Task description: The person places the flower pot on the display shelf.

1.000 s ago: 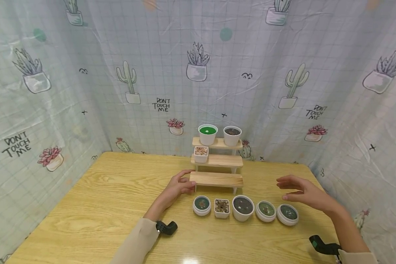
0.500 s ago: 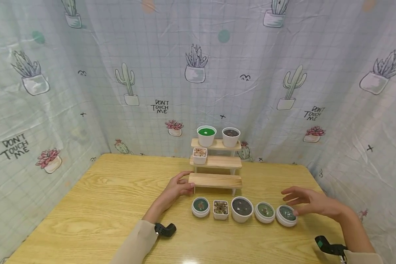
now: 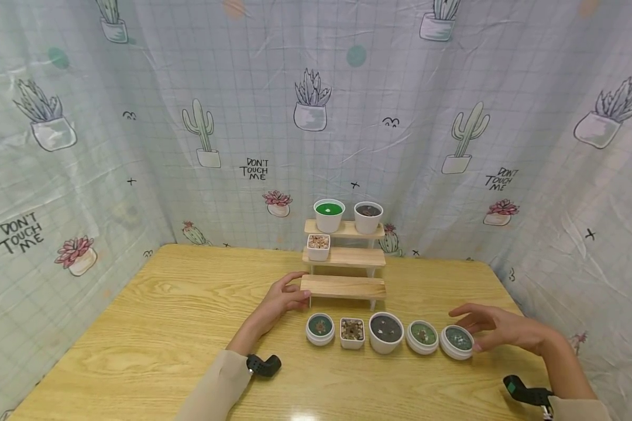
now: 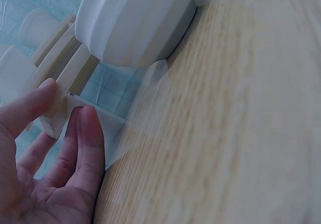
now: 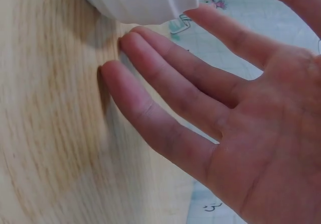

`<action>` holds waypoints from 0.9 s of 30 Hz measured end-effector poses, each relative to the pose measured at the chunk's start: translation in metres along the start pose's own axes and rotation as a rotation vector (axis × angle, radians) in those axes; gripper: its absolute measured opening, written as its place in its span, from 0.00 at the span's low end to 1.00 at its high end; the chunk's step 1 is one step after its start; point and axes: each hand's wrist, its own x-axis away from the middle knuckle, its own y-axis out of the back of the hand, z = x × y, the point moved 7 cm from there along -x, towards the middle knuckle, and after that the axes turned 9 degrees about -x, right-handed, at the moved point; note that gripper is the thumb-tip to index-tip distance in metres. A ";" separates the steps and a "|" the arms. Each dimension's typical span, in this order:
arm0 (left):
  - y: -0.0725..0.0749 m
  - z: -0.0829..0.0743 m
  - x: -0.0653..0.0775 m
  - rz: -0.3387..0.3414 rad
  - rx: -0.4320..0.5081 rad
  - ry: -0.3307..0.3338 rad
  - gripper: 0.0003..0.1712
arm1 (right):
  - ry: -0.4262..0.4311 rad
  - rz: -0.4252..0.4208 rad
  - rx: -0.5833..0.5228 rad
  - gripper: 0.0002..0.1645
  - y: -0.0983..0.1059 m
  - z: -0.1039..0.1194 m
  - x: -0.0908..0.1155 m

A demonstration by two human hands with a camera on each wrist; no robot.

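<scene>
My left hand (image 3: 278,303) holds the left end of the lowest step of a three-tier wooden stand (image 3: 342,286). In the left wrist view the thumb lies on the plank (image 4: 75,78) and the fingers sit by its white leg (image 4: 103,116). On the right, my right hand (image 3: 508,328) reaches round the rightmost low round white pot (image 3: 457,342), which has a dark green top. Its thumb is at the pot's right side and its index finger extends behind. The right wrist view shows fairly straight fingers (image 5: 175,88) spread beside the pot's ribbed wall (image 5: 145,0).
The front row continues leftward with a green-topped round pot (image 3: 422,338), a larger dark-topped pot (image 3: 386,333), a square pebble pot (image 3: 352,333) and another round pot (image 3: 320,329). The stand bears a square pebble pot (image 3: 318,247), a green-topped pot (image 3: 329,216) and a dark-topped pot (image 3: 368,217).
My right hand has come down and slightly right, from above and behind the rightmost pot to right beside it. The left hand keeps its place on the stand.
</scene>
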 end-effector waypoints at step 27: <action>0.000 0.001 -0.001 -0.004 -0.002 0.006 0.39 | 0.073 0.098 -0.005 0.38 -0.005 -0.007 -0.009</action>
